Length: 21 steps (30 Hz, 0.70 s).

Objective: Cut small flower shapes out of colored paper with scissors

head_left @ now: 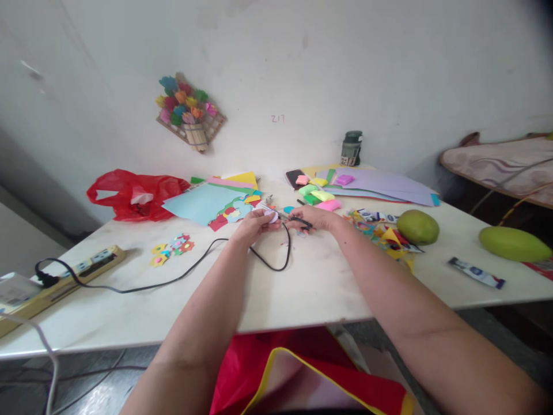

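Observation:
Between the fingers of my left hand (258,223) is a small piece of light purple paper (271,217). My right hand (317,219) is closed around the black handles of a pair of scissors (301,221). The scissor blades point left and reach the purple paper. A black cable (288,253) loops on the table just below both hands. A blue paper disc (288,210) lies right behind them. Beyond my left hand are colored paper cut-outs (231,212) on a light blue sheet (190,205).
Finished paper flowers (173,248) and a power strip (86,268) are on the left, with a red plastic bag (138,196) behind. Clay packets (322,196), paper scraps (384,236), green mangoes (417,226) and a glue tube (475,272) lie on the right. A bottle (351,148) stands at the wall.

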### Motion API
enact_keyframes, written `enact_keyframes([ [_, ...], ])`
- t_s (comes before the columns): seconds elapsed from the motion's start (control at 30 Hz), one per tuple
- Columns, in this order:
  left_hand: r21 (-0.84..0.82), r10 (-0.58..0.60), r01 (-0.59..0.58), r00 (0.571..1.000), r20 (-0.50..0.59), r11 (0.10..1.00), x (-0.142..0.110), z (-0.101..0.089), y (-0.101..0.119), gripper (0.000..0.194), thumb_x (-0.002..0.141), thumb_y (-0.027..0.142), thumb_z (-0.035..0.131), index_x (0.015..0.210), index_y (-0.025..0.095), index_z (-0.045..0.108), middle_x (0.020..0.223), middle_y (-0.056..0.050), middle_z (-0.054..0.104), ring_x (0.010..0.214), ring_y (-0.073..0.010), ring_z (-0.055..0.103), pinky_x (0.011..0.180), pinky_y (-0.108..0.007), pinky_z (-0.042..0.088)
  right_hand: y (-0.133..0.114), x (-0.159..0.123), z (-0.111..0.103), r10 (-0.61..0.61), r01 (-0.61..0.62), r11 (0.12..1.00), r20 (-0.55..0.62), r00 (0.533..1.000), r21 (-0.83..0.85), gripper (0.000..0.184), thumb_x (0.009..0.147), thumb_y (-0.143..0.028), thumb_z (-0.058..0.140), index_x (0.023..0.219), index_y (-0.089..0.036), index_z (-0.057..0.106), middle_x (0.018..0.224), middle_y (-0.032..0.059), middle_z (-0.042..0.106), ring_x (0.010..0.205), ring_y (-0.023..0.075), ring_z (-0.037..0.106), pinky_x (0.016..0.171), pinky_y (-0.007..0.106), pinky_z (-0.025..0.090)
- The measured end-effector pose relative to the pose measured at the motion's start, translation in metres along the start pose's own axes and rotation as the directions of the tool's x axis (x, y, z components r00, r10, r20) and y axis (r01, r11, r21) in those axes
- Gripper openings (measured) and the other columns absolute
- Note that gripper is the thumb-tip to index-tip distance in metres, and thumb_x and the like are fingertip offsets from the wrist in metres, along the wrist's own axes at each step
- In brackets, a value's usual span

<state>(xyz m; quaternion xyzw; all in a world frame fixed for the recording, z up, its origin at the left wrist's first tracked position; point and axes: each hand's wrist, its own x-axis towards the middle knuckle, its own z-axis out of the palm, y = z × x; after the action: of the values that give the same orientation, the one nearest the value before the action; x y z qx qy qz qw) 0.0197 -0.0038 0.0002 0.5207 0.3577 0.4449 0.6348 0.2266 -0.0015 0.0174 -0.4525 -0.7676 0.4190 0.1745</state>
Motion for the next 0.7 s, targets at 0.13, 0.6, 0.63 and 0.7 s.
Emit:
enact_keyframes([
  [0.13, 0.004, 0.004, -0.004, 1.0, 0.015, 1.0, -0.0026, 0.0025, 0.0024, 0.015, 0.073, 0.019, 0.07, 0.071, 0.011, 0.057, 0.066, -0.005, 0.066, 0.058, -0.0129, 0.065, 0.065, -0.025, 0.054, -0.0044, -0.003, 0.0, 0.012, -0.013, 0.999, -0.01, 1.0, -0.033, 0.019, 0.084, -0.035, 0.06, 0.084, -0.016, 0.057, 0.054, -0.0048, 0.054, 0.038, 0.0038, 0.047, 0.032, 0.015, 0.028],
  [0.6, -0.006, 0.008, -0.007, 1.0, 0.031, 1.0, -0.001, 0.0018, 0.0004, 0.014, 0.073, 0.019, 0.069, 0.074, 0.012, 0.057, 0.067, -0.005, 0.067, 0.06, -0.0133, 0.066, 0.065, -0.025, 0.054, -0.0059, -0.0029, 0.0011, 0.006, -0.007, 0.999, -0.027, 1.0, -0.039, 0.024, 0.083, -0.039, 0.061, 0.082, -0.016, 0.057, 0.054, -0.0054, 0.052, 0.037, 0.0037, 0.046, 0.031, 0.015, 0.027],
  [0.63, -0.01, 0.007, -0.007, 0.999, 0.033, 1.0, -0.0012, 0.0021, 0.0007, 0.014, 0.074, 0.019, 0.068, 0.074, 0.012, 0.057, 0.067, -0.005, 0.067, 0.06, -0.0135, 0.066, 0.065, -0.025, 0.054, -0.0052, -0.0025, 0.0012, 0.004, -0.005, 0.999, -0.028, 1.0, -0.036, 0.024, 0.082, -0.04, 0.061, 0.082, -0.016, 0.057, 0.054, -0.0056, 0.052, 0.037, 0.0037, 0.046, 0.031, 0.015, 0.027],
  [0.7, -0.018, 0.006, -0.005, 0.999, 0.04, 1.0, -0.0018, 0.0027, 0.0013, 0.013, 0.074, 0.018, 0.068, 0.072, 0.012, 0.056, 0.066, -0.004, 0.066, 0.059, -0.0135, 0.066, 0.064, -0.024, 0.054, -0.0036, -0.0014, 0.0012, 0.004, -0.004, 1.0, -0.027, 1.0, -0.029, 0.025, 0.082, -0.041, 0.062, 0.083, -0.017, 0.057, 0.054, -0.0058, 0.052, 0.037, 0.0036, 0.046, 0.031, 0.015, 0.026],
])
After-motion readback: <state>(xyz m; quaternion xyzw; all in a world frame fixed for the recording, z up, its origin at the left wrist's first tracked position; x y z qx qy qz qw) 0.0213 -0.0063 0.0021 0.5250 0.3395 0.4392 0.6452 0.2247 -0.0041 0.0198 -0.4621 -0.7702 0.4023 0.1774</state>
